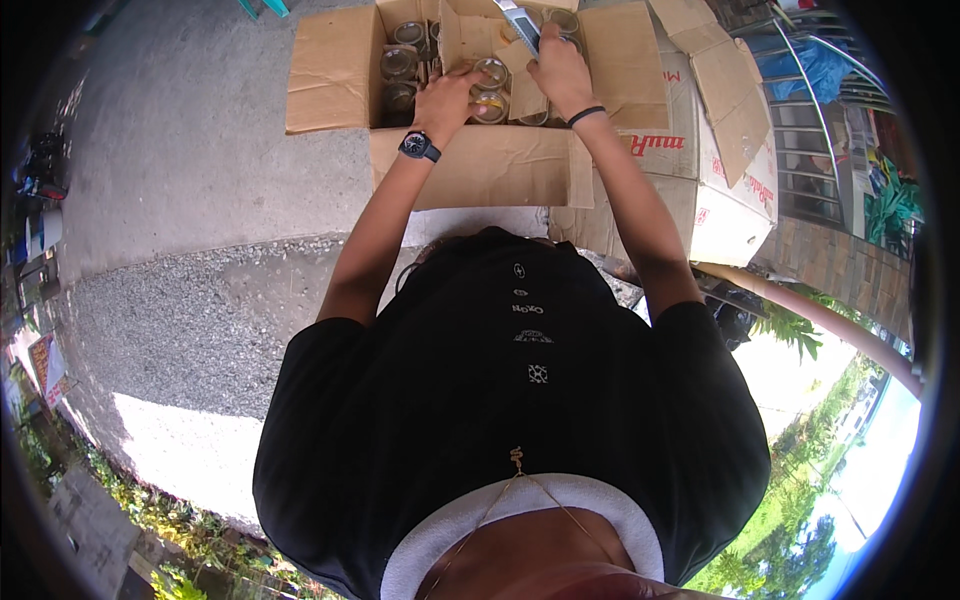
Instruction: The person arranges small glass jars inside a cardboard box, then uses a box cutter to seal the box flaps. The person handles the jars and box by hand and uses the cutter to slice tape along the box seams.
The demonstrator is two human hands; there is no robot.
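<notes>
Concrete ground (220, 150), open carton (480, 168). My right hand (562, 76) clenches a cutter (523, 30); my left hand (447, 98) spreads at glass jars (491, 72), grip unclear. A slip could cut me.

- Bright outdoor daylight; the concrete floor (230, 120) lies in soft, even shade.
- 2 areas glare nearly white: the sunlit ground (180, 450) at lower left, the sky (895, 440) at lower right.
- Small glints on the glass jars (491, 72).
- Fisheye bending throughout; the margins soften, with bluish fringing inside a black circular border.
</notes>
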